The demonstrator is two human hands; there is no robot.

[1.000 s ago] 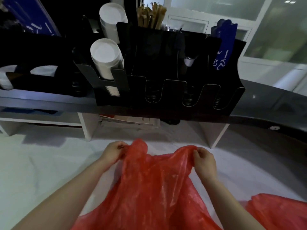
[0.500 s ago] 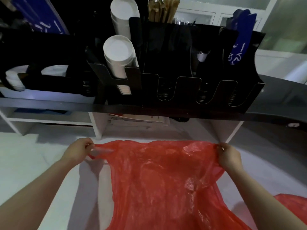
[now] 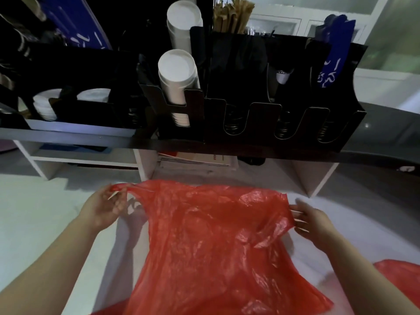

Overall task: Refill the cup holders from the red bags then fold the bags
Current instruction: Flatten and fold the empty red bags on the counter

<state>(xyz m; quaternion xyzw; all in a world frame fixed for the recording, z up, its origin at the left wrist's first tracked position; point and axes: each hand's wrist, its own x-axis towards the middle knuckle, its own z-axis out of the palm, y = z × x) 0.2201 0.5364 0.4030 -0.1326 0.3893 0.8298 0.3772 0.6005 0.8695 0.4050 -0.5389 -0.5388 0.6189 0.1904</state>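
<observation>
A red plastic bag [image 3: 216, 235] lies spread on the white counter [image 3: 34, 223] in front of me. My left hand [image 3: 105, 206] is at the bag's top left corner, fingers straight and spread, with the thin handle end at its fingertips. At the bag's right edge my right hand [image 3: 312, 221] touches the plastic with straight fingers. Above stands the black cup holder rack [image 3: 263, 110]. Two stacks of white cups [image 3: 177, 71] fill its left slots. Three front slots [image 3: 284, 130] show only bare springs.
A second red bag [image 3: 402, 278] lies crumpled at the lower right. White lids [image 3: 45, 105] sit in a black tray at the left. Wooden stirrers [image 3: 231, 14] and a blue packet [image 3: 334, 53] stand in the rack. Papers [image 3: 195, 162] lie under the dark shelf.
The hands moved apart and pulled the bunched bag top out wide and flat. Both hands then loosened from pinching the corners to straight fingers at the bag's edges.
</observation>
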